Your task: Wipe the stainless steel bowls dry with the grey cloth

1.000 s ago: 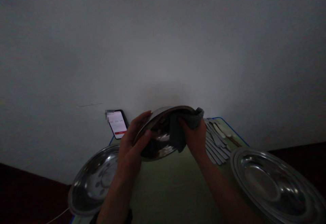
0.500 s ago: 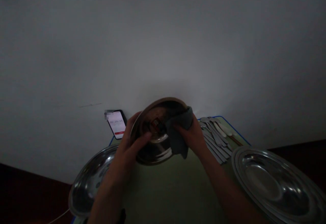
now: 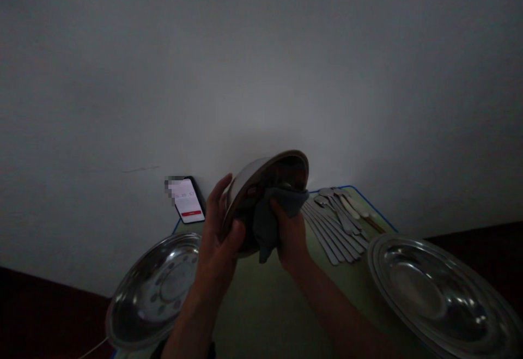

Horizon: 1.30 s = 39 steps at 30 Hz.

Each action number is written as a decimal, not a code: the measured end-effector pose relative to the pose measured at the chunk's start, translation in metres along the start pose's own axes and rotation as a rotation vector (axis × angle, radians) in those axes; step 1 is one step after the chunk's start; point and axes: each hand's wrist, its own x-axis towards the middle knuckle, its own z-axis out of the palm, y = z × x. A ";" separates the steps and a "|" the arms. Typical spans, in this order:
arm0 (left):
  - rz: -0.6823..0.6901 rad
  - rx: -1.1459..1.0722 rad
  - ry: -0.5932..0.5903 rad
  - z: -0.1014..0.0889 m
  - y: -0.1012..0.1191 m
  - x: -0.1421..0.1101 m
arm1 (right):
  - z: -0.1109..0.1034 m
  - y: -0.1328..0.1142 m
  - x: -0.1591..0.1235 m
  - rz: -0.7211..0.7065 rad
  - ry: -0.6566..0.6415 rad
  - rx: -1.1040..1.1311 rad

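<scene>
A steel bowl (image 3: 281, 167) is held up over the table, tilted steeply with its hollow side toward me. My left hand (image 3: 218, 239) grips its left rim, thumb on the inside and fingers behind. A dark grey cloth (image 3: 267, 220) is pressed into the bowl's lower inside by my right hand (image 3: 290, 236), whose fingers are closed on the cloth. Part of the cloth hangs down below the rim.
A steel plate (image 3: 153, 288) lies at the front left of the green table (image 3: 269, 304), and a stack of steel plates (image 3: 433, 293) at the front right. Several spoons (image 3: 337, 217) lie in a row at the back right. A lit phone (image 3: 187, 200) leans against the white wall.
The bowl has been tipped more upright and shifted slightly left. My right hand with the cloth has slid from the bowl's upper right rim down to its lower inside.
</scene>
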 end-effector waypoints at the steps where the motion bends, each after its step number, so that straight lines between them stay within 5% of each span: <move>1: 0.007 -0.001 0.000 -0.002 -0.001 0.001 | 0.001 0.000 -0.002 0.013 -0.027 -0.006; 9: -0.271 0.223 -0.017 -0.034 0.028 0.004 | -0.024 -0.036 0.019 -0.438 -0.100 -0.554; 12: -0.289 0.190 -0.077 -0.031 0.026 0.004 | -0.031 -0.046 0.025 -0.536 -0.003 -0.612; 17: -0.237 -0.095 0.027 -0.012 0.005 0.008 | -0.022 -0.035 0.021 -0.335 0.131 -0.273; 21: -0.199 -0.207 0.242 -0.004 -0.011 0.010 | -0.003 -0.010 0.005 -0.024 0.072 0.069; 24: -0.196 -0.184 0.254 -0.006 -0.012 0.012 | 0.002 -0.002 -0.001 0.076 -0.035 0.059; 29: -0.209 -0.059 0.198 -0.020 0.004 0.015 | -0.020 -0.024 0.019 -0.139 -0.116 -0.304; 35: -0.264 0.210 -0.089 -0.027 0.011 0.011 | -0.039 -0.048 0.031 -0.456 -0.157 -0.640; 39: -0.198 0.283 -0.097 -0.021 0.006 0.009 | -0.035 -0.037 0.030 -0.496 0.020 -0.561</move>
